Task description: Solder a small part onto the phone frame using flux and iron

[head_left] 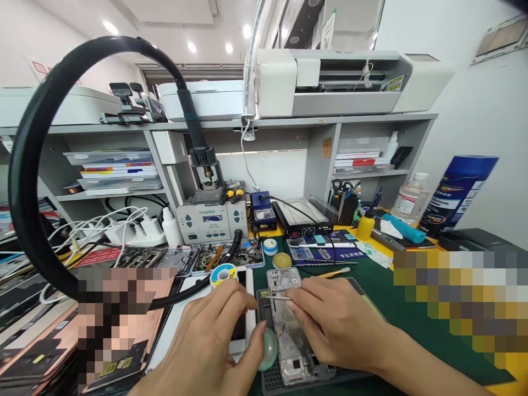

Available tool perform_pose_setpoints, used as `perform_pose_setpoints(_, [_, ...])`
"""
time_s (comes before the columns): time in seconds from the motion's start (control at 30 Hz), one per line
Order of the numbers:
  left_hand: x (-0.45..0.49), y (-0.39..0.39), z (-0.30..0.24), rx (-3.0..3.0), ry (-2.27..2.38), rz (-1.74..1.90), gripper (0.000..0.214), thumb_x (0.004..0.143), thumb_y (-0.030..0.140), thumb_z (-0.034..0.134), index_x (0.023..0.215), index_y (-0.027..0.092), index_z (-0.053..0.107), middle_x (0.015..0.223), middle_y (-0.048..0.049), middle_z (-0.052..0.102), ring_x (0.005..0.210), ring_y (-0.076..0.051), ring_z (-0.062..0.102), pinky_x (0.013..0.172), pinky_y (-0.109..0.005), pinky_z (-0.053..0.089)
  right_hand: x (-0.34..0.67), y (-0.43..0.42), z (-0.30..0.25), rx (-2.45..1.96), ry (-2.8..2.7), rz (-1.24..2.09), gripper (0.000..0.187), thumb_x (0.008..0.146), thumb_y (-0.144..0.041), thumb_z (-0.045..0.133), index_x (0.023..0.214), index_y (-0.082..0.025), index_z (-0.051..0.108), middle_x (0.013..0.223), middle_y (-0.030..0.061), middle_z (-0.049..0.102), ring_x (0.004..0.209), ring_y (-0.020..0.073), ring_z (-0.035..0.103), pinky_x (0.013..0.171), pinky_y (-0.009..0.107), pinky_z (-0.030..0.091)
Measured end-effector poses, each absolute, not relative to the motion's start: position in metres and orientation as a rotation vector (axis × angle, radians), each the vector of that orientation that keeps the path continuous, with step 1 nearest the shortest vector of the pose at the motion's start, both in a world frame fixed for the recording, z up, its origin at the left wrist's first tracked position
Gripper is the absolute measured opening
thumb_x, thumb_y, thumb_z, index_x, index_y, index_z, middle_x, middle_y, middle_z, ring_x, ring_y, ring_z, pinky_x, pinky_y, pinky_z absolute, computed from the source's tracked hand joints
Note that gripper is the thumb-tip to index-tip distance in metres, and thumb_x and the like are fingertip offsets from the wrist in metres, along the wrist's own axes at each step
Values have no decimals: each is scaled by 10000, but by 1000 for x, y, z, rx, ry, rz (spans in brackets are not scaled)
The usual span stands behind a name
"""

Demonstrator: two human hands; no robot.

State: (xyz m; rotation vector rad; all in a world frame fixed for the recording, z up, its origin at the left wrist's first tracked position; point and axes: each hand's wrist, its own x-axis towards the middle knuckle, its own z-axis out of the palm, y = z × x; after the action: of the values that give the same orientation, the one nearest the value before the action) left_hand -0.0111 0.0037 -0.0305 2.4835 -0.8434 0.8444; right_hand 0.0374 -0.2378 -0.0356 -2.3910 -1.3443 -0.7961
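Observation:
My right hand (334,319) pinches slim metal tweezers (277,298), their tip pointing left across the upper part of an opened phone frame (284,279). The frame lies lengthwise on a dark perforated work mat (272,382), and my right fingers hide some of its right side. My left hand (214,335) hovers to the left, thumb and index finger apart with nothing visible between them. Close by the left thumb is a round translucent green container (269,349); the thumb partly covers it. Under the left hand lies a white-framed device (249,286).
A black hose (25,165) loops over the left side from the soldering station (212,220). A solder spool (224,274), a parts tray (251,254) and a small tin (282,260) stand behind the hands. A brush (336,273) lies beyond the right hand.

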Motion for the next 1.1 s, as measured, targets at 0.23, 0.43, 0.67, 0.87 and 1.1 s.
perform_pose_setpoints(0.23, [-6, 0, -39, 2424, -891, 926, 147, 973, 162, 558, 1111, 200, 589, 975, -51, 637, 821, -179, 652, 656, -299, 523, 33, -234, -37, -2428, -1399, -922, 234, 1019, -160, 455, 986, -131, 685, 784, 76, 647, 663, 243, 538, 540, 364, 319])
perform_pose_setpoints(0.43, [-5, 2, -42, 2423, -902, 943, 158, 971, 141, 579, 1111, 212, 596, 972, -43, 639, 825, -179, 652, 674, -299, 538, 31, -232, -37, -2424, -1399, -972, 226, 1017, -162, 463, 1042, -110, 682, 806, 87, 655, 683, 247, 551, 542, 365, 360])
perform_pose_setpoints(0.67, [-1, 1, -42, 2361, -809, 874, 126, 970, 167, 586, 1087, 211, 573, 955, -35, 603, 810, -161, 627, 663, -281, 512, 31, -232, -38, -2417, -1392, -979, 249, 1023, -161, 461, 1110, -81, 680, 805, 97, 640, 677, 257, 554, 535, 371, 374])
perform_pose_setpoints(0.87, [-3, -2, -35, 2352, -737, 755, 122, 957, 181, 581, 1070, 225, 564, 920, -13, 593, 764, -133, 597, 582, -232, 443, 32, -232, -38, -2424, -1408, -954, 204, 999, -150, 494, 1072, -101, 679, 805, 92, 635, 672, 255, 551, 520, 371, 345])
perform_pose_setpoints(1.1, [-5, -3, -33, 2324, -729, 712, 112, 945, 177, 592, 1043, 228, 572, 882, 0, 592, 744, -126, 586, 590, -222, 442, 29, -235, -42, -2417, -1404, -840, 202, 1023, -161, 473, 1094, -124, 659, 837, 90, 654, 712, 253, 603, 569, 371, 413])
